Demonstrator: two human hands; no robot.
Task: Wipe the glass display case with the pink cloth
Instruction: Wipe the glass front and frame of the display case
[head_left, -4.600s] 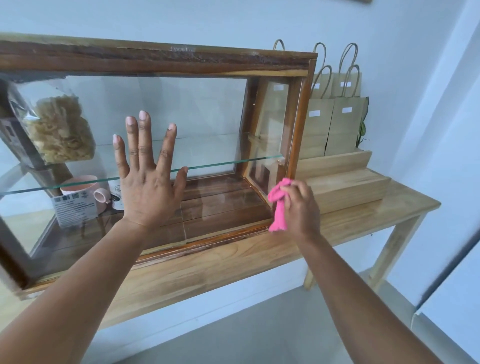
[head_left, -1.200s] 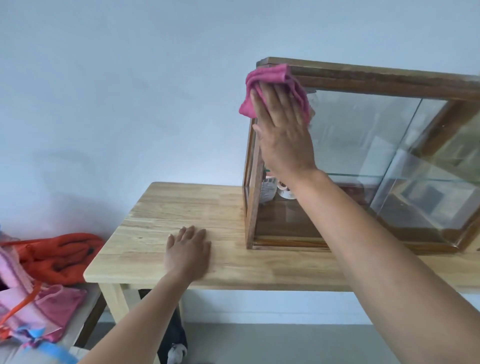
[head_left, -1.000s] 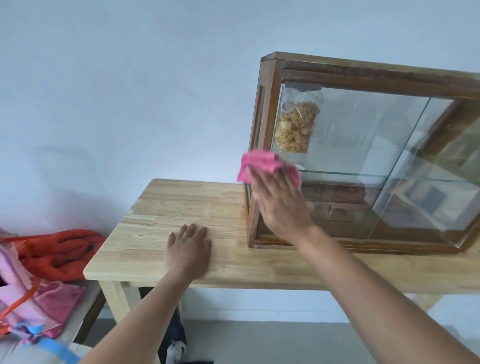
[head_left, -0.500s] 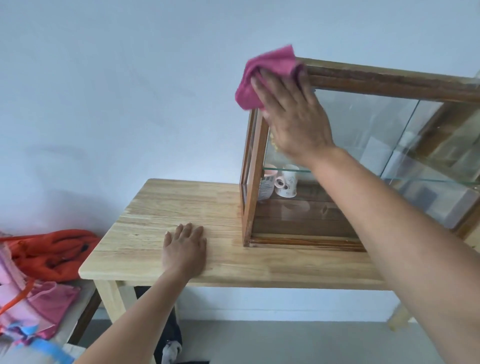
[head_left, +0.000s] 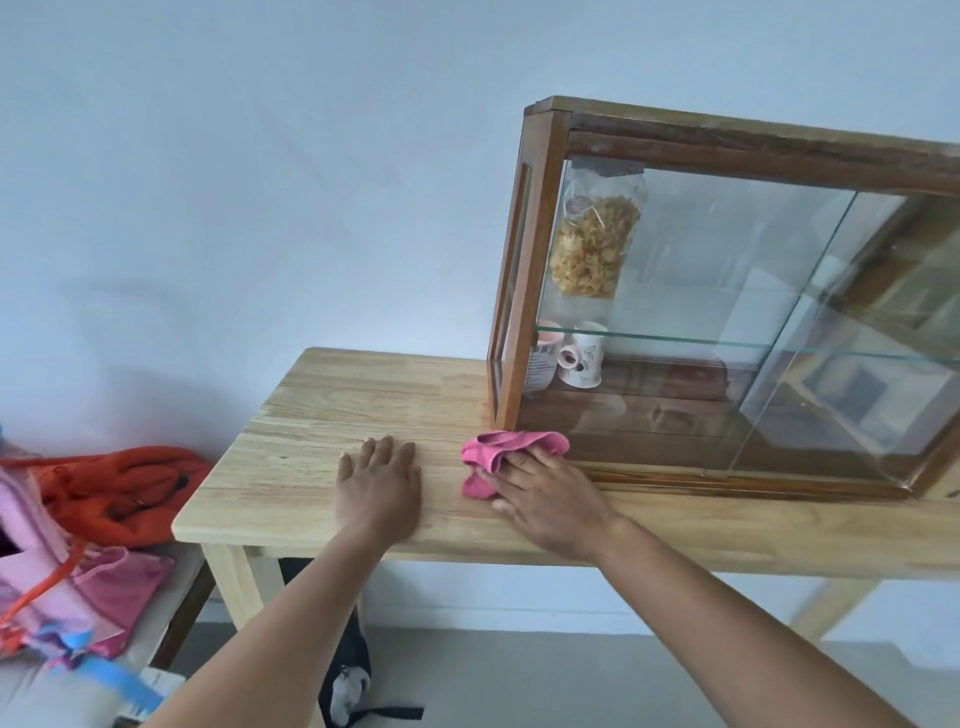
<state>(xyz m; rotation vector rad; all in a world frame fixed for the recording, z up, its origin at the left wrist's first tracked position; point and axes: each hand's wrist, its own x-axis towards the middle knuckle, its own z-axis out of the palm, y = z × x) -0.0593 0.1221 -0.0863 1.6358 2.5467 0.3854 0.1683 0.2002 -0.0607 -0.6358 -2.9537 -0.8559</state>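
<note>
My right hand (head_left: 550, 493) lies flat with the fingers spread, and it presses the pink cloth (head_left: 506, 454) down at the foot of the glass display case (head_left: 727, 312); it does not pinch the cloth, it only holds it under the fingertips. My left hand (head_left: 378, 480) is open, palm down on the wooden table (head_left: 322, 415), just beside the cloth, and it holds nothing.

The cloth is bunched and touches the lower left corner post of the case, where the frame meets the table. I judge that I am at the bottom of a wiping stroke on this corner.

To do this step well, I think I should spread the cloth flatter under my palm, so more of it meets the glass, and keep an even, light pressure, because the front panes look like thin sliding glass. The left hand gives good support on the table.

Inside, behind the glass, a bag of dried snacks (head_left: 597, 249) stands on the glass shelf (head_left: 727, 340), and two mugs (head_left: 579, 361) stand below it.
</note>
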